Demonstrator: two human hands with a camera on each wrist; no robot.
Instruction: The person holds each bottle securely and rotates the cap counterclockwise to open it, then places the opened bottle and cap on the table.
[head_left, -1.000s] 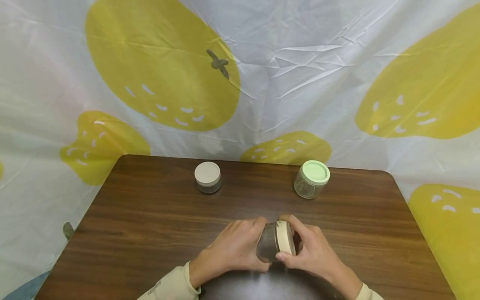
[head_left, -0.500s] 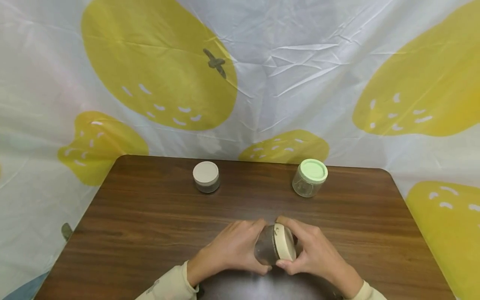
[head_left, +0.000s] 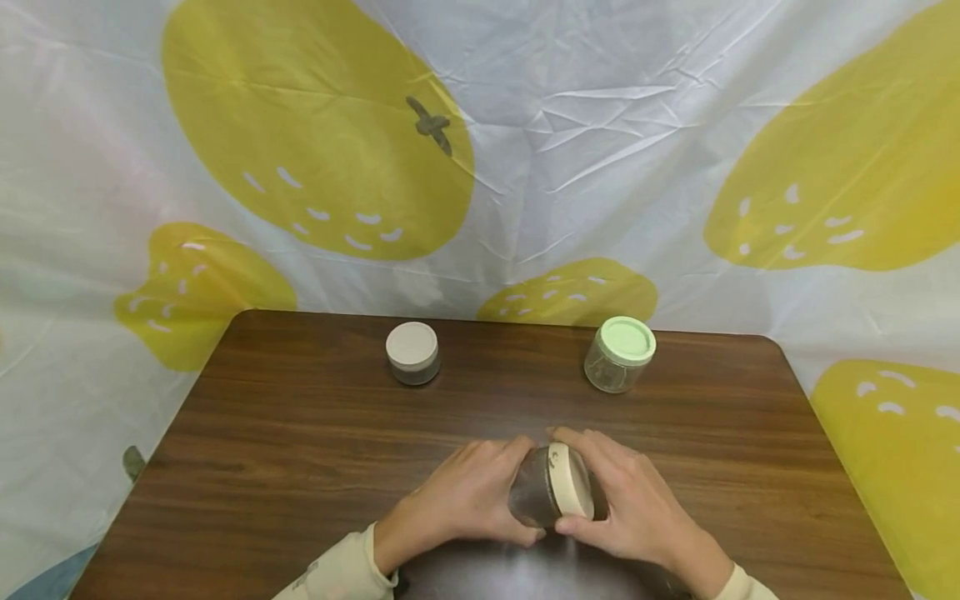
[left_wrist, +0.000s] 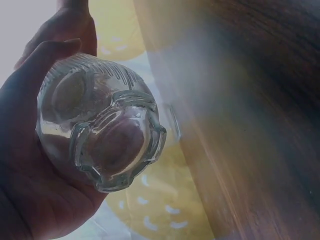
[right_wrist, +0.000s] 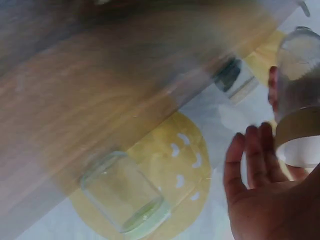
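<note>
A clear glass jar [head_left: 531, 492] with a cream lid [head_left: 567, 482] is held tilted on its side between both hands, over the front middle of the table. My left hand [head_left: 476, 492] grips the glass body, thumb below and fingers above; the left wrist view looks at the jar's moulded base [left_wrist: 117, 142]. My right hand [head_left: 637, 500] spans the lid, thumb at its lower edge and fingertips at the upper one. In the right wrist view several right fingers [right_wrist: 255, 157] extend beside the lid rim [right_wrist: 300, 125].
On the brown wooden table [head_left: 300, 433], a low jar with a white lid [head_left: 413, 350] stands at back left. A taller glass jar with a pale green lid [head_left: 621, 354] stands at back right. A fruit-print cloth [head_left: 510, 150] hangs behind the table.
My right hand's fingers have shifted round the lid, and the lid's dark mark has moved slightly. The left hand keeps its grip on the glass. The two other jars stay in place.
</note>
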